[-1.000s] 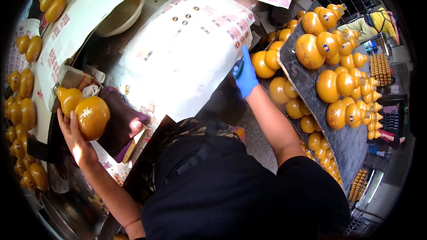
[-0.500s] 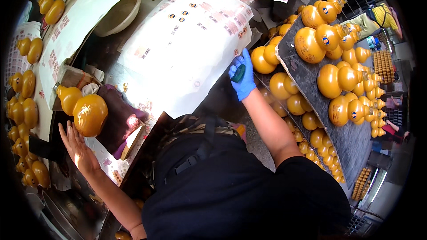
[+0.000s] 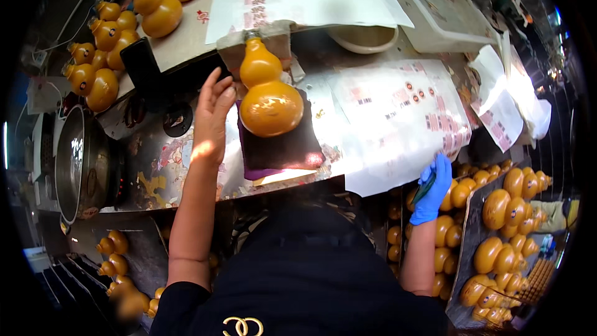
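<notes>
A glossy amber gourd-shaped bottle [image 3: 272, 109] lies on a dark cloth pad [image 3: 280, 151], its neck end toward a block at the back. To its left, my bare left hand [image 3: 214, 115] is raised with fingers apart, close to the bottle and holding nothing. My right hand [image 3: 434, 188], in a blue glove, is closed around a small dark green flat piece [image 3: 424, 188] whose kind I cannot make out. Its fingertips are at the front right edge of a large white sheet [image 3: 379, 149] printed with small emblems and reddish marks; whether they pinch the sheet is unclear.
A second printed sheet [image 3: 336, 0] covers the back shelf, partly over a pale bowl [image 3: 364, 40]. More gourd bottles [image 3: 102, 90] stand at the back left, and others [image 3: 497, 205] fill racks at the right. A round metal pan [image 3: 78, 162] is at the left.
My view has swung round, bringing the bottle toward the middle. My left hand has moved up along the bottle's left side. My right hand keeps the green piece by the sheet's edge.
</notes>
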Tool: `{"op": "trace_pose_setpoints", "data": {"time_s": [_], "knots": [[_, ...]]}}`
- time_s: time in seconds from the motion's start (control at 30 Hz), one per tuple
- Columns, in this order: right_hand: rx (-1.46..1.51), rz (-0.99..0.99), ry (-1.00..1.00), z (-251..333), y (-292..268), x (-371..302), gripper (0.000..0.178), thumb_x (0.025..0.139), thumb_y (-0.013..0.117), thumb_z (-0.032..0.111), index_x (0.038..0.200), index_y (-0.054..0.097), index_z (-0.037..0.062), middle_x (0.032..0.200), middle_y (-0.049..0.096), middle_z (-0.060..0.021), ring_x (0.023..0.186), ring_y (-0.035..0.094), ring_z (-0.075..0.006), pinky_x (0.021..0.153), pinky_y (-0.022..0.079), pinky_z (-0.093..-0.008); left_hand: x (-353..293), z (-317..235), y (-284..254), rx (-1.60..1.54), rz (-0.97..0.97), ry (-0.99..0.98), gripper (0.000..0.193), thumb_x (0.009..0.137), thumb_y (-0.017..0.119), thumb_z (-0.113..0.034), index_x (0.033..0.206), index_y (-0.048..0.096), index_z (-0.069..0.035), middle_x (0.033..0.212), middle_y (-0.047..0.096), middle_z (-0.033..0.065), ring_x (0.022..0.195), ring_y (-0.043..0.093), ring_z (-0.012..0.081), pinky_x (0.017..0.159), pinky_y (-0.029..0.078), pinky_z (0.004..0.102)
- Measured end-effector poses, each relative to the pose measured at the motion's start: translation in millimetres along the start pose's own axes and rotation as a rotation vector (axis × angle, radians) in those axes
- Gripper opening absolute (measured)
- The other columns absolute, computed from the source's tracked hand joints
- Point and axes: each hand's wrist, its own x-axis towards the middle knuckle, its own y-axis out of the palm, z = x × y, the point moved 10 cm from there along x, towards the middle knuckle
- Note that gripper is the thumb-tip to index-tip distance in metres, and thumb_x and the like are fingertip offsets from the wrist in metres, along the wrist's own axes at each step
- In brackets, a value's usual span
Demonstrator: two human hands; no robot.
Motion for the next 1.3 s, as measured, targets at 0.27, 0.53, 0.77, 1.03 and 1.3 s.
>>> {"op": "trace_pose_setpoints", "data": {"time_s": [0.27,0.53,0.77,1.03,1.3], "knots": [[-0.654,1.337,-0.363,78.4,318.6,-51.5,0.017,0.085,0.068,0.018,0.087,0.064,0.0018,0.070,0.061,-0.0023,0.065,0.054,-0.0093,0.061,0.044,-0.0252,20.2,11.6,36.0,-0.204,0.156,-0.130,0.051,0.101,0.045,-0.029,0.142,0.032,-0.003,0.130,0.051,0.0129,0.118,0.051,0.0195,0.102,0.039,0.0297],[-1.125,1.926,-0.657,48.8,452.9,-124.7,0.023,0.081,0.068,0.023,0.086,0.062,0.0008,0.069,0.059,-0.0113,0.063,0.054,-0.0196,0.064,0.046,-0.0316,23.6,7.3,36.4,-0.300,0.136,-0.165,0.051,0.098,0.050,-0.027,0.140,0.034,-0.001,0.131,0.049,0.0123,0.121,0.048,0.0189,0.103,0.038,0.0302],[-0.857,1.695,-0.662,53.8,477.2,-103.8,0.025,0.083,0.066,0.027,0.090,0.066,0.0032,0.066,0.058,-0.0068,0.063,0.055,-0.0160,0.062,0.046,-0.0296,27.2,-3.6,43.4,-0.220,0.101,-0.107,0.057,0.088,0.067,-0.017,0.133,0.037,0.001,0.126,0.050,0.0124,0.118,0.050,0.0184,0.101,0.040,0.0312],[-0.594,1.234,0.131,-18.2,384.5,-53.5,0.051,0.087,0.063,0.048,0.096,0.066,-0.0017,0.067,0.058,-0.0030,0.058,0.052,-0.0069,0.057,0.044,-0.0222,32.4,2.7,42.5,-0.250,0.140,-0.221,0.053,0.090,0.065,-0.022,0.130,0.041,0.003,0.120,0.055,0.0128,0.110,0.054,0.0167,0.095,0.044,0.0287],[-0.504,1.326,0.241,-33.9,389.8,-72.8,0.054,0.085,0.065,0.048,0.102,0.063,-0.0038,0.072,0.057,-0.0027,0.062,0.051,-0.0070,0.058,0.043,-0.0212,34.2,7.5,44.4,-0.280,0.135,-0.201,0.053,0.090,0.065,-0.021,0.129,0.040,0.003,0.119,0.055,0.0130,0.109,0.055,0.0158,0.094,0.044,0.0274]]}}
